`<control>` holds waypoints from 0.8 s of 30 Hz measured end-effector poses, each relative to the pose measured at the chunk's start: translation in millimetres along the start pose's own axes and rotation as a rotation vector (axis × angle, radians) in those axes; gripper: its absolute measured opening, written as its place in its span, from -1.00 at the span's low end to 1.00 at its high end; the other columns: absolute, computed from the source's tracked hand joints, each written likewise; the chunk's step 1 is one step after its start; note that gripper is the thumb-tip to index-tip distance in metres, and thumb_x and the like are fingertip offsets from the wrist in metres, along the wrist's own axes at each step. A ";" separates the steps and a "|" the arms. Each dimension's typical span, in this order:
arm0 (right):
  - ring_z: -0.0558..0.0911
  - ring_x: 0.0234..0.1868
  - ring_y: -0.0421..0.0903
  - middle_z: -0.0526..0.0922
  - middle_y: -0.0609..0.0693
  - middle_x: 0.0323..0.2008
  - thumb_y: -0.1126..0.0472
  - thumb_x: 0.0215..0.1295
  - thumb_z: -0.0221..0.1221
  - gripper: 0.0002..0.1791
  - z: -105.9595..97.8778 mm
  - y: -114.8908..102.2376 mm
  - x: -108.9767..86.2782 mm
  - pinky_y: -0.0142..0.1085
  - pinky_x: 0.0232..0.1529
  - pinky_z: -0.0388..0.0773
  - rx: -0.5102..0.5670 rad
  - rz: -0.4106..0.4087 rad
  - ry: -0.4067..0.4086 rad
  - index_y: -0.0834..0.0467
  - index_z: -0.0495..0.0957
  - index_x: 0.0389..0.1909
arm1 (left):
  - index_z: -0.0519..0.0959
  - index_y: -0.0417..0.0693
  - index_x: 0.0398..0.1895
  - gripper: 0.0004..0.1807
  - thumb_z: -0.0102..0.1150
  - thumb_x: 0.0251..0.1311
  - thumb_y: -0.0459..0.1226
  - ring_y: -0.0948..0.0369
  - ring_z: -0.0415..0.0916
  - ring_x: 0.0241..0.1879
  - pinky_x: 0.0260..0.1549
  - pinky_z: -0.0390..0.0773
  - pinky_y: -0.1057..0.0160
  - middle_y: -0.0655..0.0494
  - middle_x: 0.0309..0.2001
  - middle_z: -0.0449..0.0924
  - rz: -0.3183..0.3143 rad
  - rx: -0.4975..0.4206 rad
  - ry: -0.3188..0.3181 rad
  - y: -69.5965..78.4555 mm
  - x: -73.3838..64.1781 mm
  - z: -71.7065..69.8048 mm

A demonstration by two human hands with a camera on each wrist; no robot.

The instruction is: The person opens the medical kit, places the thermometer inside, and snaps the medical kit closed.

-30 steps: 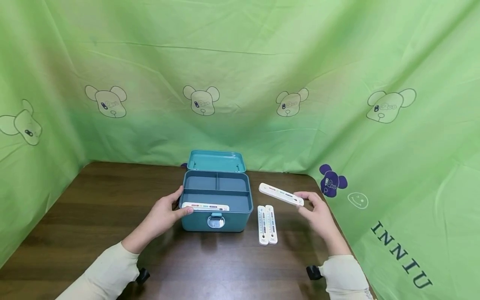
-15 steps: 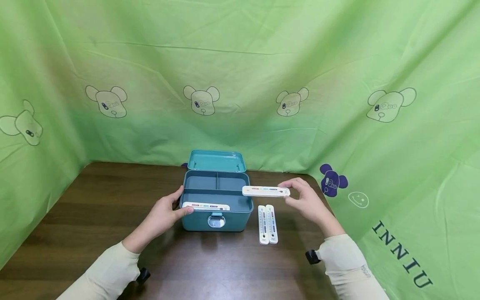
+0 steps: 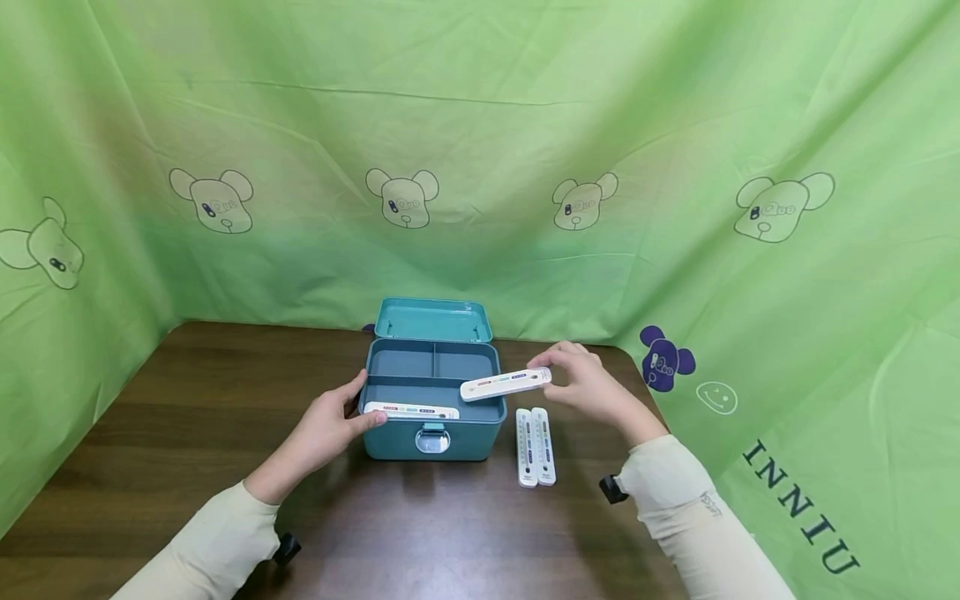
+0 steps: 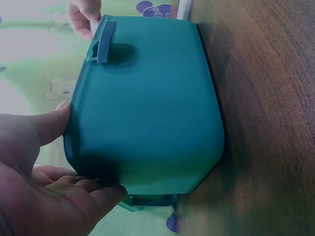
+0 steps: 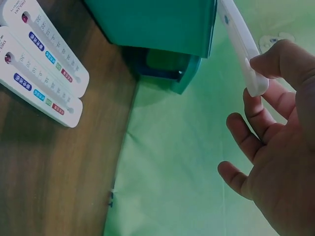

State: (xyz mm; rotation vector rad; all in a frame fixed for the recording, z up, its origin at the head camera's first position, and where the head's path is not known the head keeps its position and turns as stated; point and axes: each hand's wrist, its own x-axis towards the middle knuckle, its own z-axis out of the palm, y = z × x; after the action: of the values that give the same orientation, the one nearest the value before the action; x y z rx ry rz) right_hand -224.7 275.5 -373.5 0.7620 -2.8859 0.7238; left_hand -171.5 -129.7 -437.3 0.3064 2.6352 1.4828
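Observation:
A teal storage box (image 3: 427, 444) stands on the table with its lid (image 3: 432, 320) tipped back. My left hand (image 3: 330, 422) grips the box's front left corner, thumb on the rim and fingers along the side. By its right end, my right hand (image 3: 588, 387) pinches a white thermometer (image 3: 504, 384) between thumb and fingers. That thermometer hangs tilted over the right part of the front compartment. Another thermometer (image 3: 412, 411) lies in that compartment along the front wall. In the right wrist view, the thumb (image 5: 275, 61) presses on the held thermometer's edge.
Two more thermometers (image 3: 527, 450) lie side by side on the brown table (image 3: 225, 392), right of the box. Divided small compartments (image 3: 401, 360) fill the box's back half. A green printed cloth (image 3: 480, 258) hangs behind and around the table.
My right hand has carried the thermometer leftward from beside the box to over its front compartment, and the thermometer's tilt has reversed. My left hand keeps its grip on the box.

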 end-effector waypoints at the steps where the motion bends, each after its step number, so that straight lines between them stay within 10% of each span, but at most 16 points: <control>1: 0.49 0.11 0.07 0.63 -0.01 -0.03 0.32 0.16 0.33 -0.62 -0.1 -1.2 1.9 0.13 0.21 0.22 -0.006 -0.007 -0.012 0.03 0.70 0.03 | 0.02 -0.28 0.61 0.00 0.36 0.32 -0.03 -0.11 0.30 0.45 0.29 0.47 -0.07 -0.25 0.56 0.12 -0.003 0.003 0.000 -0.1 0.0 -0.1; 24: 0.53 0.17 0.04 0.65 -0.08 0.01 0.23 0.21 0.38 -0.61 -12.9 -18.6 31.9 0.18 0.28 0.28 -0.082 -0.154 -0.240 0.00 0.70 0.08 | 0.06 -0.29 0.59 -0.02 0.36 0.31 -0.04 -0.12 0.32 0.44 0.28 0.48 -0.07 -0.26 0.54 0.16 -0.016 0.015 0.003 3.3 -0.1 -0.8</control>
State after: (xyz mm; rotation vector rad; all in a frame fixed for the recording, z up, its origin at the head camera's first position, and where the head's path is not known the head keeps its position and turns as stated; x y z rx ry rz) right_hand -244.3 252.8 -348.4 1.1152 -2.9962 0.5262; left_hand -171.1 -128.7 -434.1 0.2845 2.6455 1.4606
